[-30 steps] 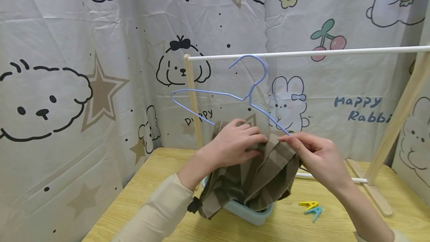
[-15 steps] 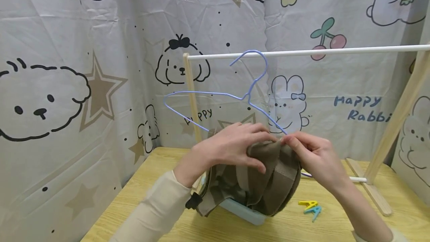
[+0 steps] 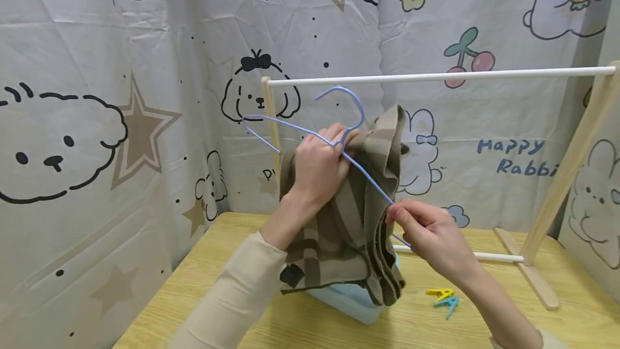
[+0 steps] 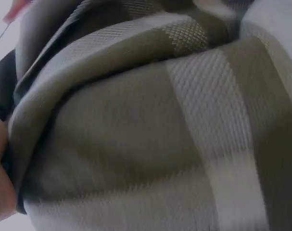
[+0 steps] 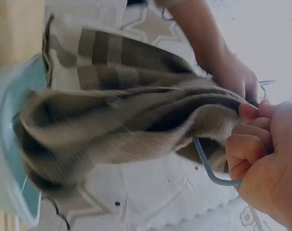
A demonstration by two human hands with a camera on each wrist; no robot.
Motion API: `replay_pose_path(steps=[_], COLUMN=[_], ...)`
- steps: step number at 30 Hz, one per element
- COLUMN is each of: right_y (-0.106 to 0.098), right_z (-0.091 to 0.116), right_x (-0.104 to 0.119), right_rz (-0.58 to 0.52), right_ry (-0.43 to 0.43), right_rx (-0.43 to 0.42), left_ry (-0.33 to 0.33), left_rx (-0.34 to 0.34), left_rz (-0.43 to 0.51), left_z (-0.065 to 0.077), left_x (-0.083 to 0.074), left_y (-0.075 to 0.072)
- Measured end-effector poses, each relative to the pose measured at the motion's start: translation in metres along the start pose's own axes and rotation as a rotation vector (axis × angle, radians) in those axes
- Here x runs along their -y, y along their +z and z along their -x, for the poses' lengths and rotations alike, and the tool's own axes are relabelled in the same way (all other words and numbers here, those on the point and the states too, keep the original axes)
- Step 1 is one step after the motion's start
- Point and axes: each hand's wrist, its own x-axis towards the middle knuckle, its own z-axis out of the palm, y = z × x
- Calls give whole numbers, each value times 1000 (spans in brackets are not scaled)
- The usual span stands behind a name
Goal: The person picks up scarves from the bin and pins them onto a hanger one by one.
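My right hand (image 3: 431, 236) grips the right shoulder of a blue wire hanger (image 3: 365, 176), which tilts down to the right. My left hand (image 3: 315, 168) is up at the hanger's neck, fingers curled round a bunch of brown plaid cloth (image 3: 334, 241). The cloth hangs in thick folds around the hanger, one part standing up right of the neck. In the right wrist view, a bent end of the hanger (image 5: 208, 173) sticks out below the folds beside my right fingers. The left wrist view is mostly filled by the cloth (image 4: 126, 134), with part of the left hand at its edge.
A light blue tub (image 3: 358, 308) stands on the wooden table (image 3: 194, 295) under the cloth. Behind it is a rack with a white top rail (image 3: 445, 76) and wooden legs. Yellow (image 3: 439, 294) and blue (image 3: 448, 304) clothespins lie to the right. A printed curtain hangs behind.
My left hand has risen from the hanger's right side to its neck, pulling cloth up with it. The hanger has dropped slightly and tilted, its hook moving left; my right hand stays on it.
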Motion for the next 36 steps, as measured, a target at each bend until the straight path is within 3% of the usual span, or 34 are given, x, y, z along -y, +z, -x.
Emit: replay_pose_path(steps=[2,6,12,15,19,22,28,30,32,36], right_y=[6,6,-9,-14,-13,-8,10,14,13,1], right_z=[-4,-11,-10,-9,-9,-10,-15,-15,-16,-18], right_x=[2,3,-4,-3,3,7,-3,-9,-13,-16], right_rz=[-39,-97,-169,-134,19,141,290,320,328,329], right_ry=[-10,44,147,141,109,24,-293,-355,-373,-332], right_rx=[6,-7,-9,-15,-48,-67,-161,-224,-282,-343], left_ry=[-57,-64,105,219,303,308,198,176,170,141], left_rx=[57,347,713,838,855,828,656,605,592,596], left_rz=[35,126,342,339,268,295,329,314,284,212], left_z=[-6,-5,17,24,26,25,20,21,25,32], left_x=[1,-3,-3,-5,-6,-3,2,1,0,0], left_y=[2,6,-8,-18,-24,-24,-20,-17,-16,-19])
